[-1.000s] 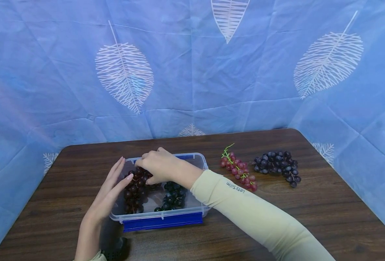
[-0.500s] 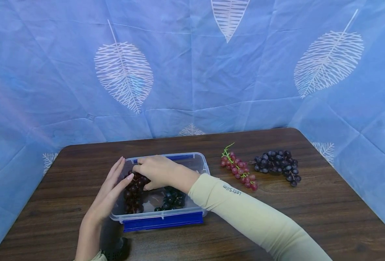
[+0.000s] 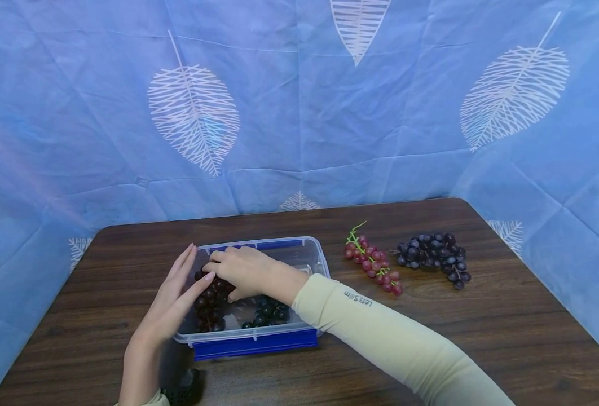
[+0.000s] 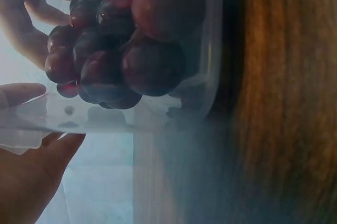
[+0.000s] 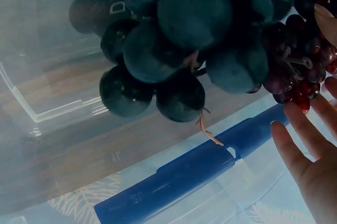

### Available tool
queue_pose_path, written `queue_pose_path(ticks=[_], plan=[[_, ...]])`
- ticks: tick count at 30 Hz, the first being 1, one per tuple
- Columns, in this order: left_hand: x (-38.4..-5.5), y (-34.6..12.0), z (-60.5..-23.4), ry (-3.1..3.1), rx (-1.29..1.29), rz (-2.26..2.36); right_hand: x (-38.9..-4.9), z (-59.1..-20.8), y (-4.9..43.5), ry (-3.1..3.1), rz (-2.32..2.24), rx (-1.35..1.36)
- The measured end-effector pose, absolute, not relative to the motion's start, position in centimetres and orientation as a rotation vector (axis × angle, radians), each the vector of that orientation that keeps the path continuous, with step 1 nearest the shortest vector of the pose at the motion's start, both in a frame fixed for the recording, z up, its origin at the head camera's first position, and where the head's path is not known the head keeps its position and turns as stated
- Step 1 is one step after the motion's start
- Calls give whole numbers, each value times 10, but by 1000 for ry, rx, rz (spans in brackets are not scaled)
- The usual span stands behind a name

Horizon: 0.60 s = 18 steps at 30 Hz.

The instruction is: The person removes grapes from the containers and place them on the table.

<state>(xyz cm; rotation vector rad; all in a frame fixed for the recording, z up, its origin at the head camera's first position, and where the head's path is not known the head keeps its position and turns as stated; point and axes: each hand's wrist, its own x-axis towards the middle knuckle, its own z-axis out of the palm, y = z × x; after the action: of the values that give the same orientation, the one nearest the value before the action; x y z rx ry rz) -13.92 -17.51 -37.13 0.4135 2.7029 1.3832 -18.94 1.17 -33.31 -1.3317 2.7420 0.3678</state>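
A clear plastic box (image 3: 251, 334) with blue clips holds a dark red bunch of grapes (image 3: 210, 310) on its left and a dark green bunch of grapes (image 3: 268, 312) on its right. My right hand (image 3: 246, 272) reaches in from above, its thumb and curved fingers around the top of the dark red bunch; the palm side is hidden in the head view. At the left wall, my left hand (image 3: 167, 310) holds the box, thumb over the rim and fingers outside. In the left wrist view, dark red grapes (image 4: 105, 71) lie close to the wall beside that thumb.
Right of the box, a light red bunch of grapes (image 3: 373, 262) with a green stem and a black bunch of grapes (image 3: 434, 256) lie on the brown wooden table (image 3: 381, 361). A blue cloth with white leaf patterns hangs behind.
My right hand has moved slightly left and down within the box, lower over the dark red grapes. My left hand stays at the left wall.
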Motion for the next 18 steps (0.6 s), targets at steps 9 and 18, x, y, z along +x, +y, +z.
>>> queue_pose_path(ticks=[9, 18], plan=[[-139, -175, -372, 2716, 401, 1372, -193, -340, 8, 2721, 299, -1332], [-140, -175, -373, 2712, 378, 1367, -195, -349, 2, 2710, 304, -1304]])
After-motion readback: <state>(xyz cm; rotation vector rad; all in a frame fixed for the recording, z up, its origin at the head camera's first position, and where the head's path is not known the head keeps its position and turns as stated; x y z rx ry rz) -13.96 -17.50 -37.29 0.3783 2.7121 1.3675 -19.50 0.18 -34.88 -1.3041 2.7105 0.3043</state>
